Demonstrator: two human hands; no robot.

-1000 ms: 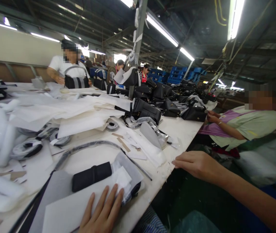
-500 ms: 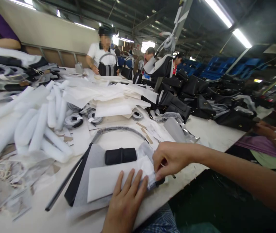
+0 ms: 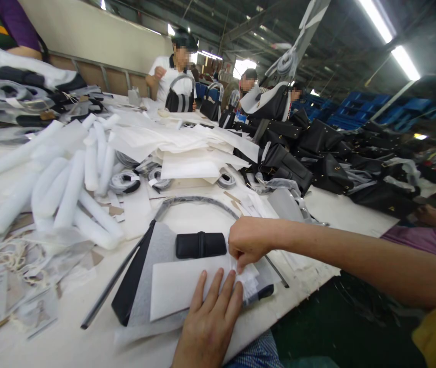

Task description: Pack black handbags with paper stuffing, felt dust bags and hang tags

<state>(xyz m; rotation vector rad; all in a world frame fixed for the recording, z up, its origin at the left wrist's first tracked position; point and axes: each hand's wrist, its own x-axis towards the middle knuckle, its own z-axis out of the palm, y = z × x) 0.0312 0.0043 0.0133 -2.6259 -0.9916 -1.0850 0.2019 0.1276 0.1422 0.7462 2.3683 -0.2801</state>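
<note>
In the head view, the left hand (image 3: 210,319) is lying flat, fingers slightly spread, on the white sheet (image 3: 179,286) over the tissue (image 3: 151,266). The right hand (image 3: 248,240) is curling at the sheet's right end; whether it is pinching anything, I cannot tell. Uneven pressing could be creasing the sheet or skewing the black piece (image 3: 201,245). The table's (image 3: 97,281) front edge is running close by; tubes (image 3: 70,189) are crowding the left, leaving a bare strip between.
</note>
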